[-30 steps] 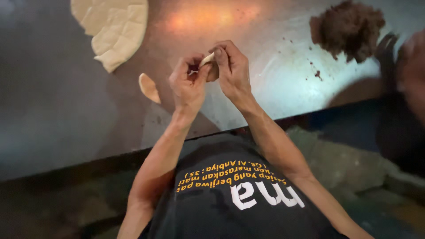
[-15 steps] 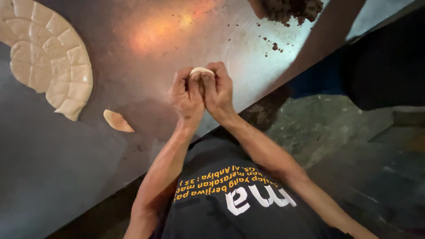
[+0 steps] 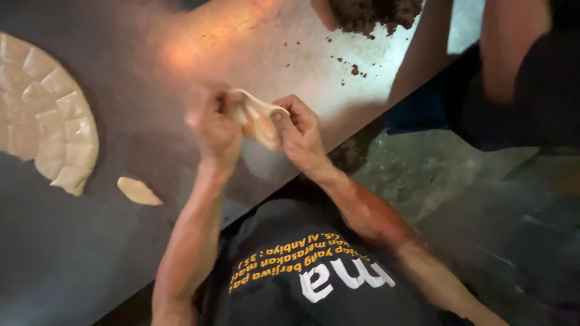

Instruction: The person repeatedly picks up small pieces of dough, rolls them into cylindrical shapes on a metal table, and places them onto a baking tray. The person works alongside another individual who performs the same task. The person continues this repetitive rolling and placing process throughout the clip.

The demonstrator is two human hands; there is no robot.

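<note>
- You are looking down at your own two bare hands, working above a dark metal table that is catching an orange glow.
- Your left hand is pinching one edge of a small, pale piece of dough; the hand is blurred, so the exact finger placement is hard to tell.
- Your right hand is gripping the opposite edge, thumb on top, so the dough is hanging stretched between both hands, likely to thin it out.
- The dough is sitting in the air between your hands, lifted off the table rather than resting on it.
- Well off to the left of your left hand, a big flat dough sheet is lying on the table, scored into small squares, probably so pieces can be taken off one at a time.
- Near your left forearm, a small loose scrap of dough is lying apart from the sheet.
- Beyond your right hand, at the far edge, a pile of dark brown filling is sitting with crumbs scattered beside it.
- To the right of your right hand, another person's arm is showing at the table's edge, not touching your work.
</note>
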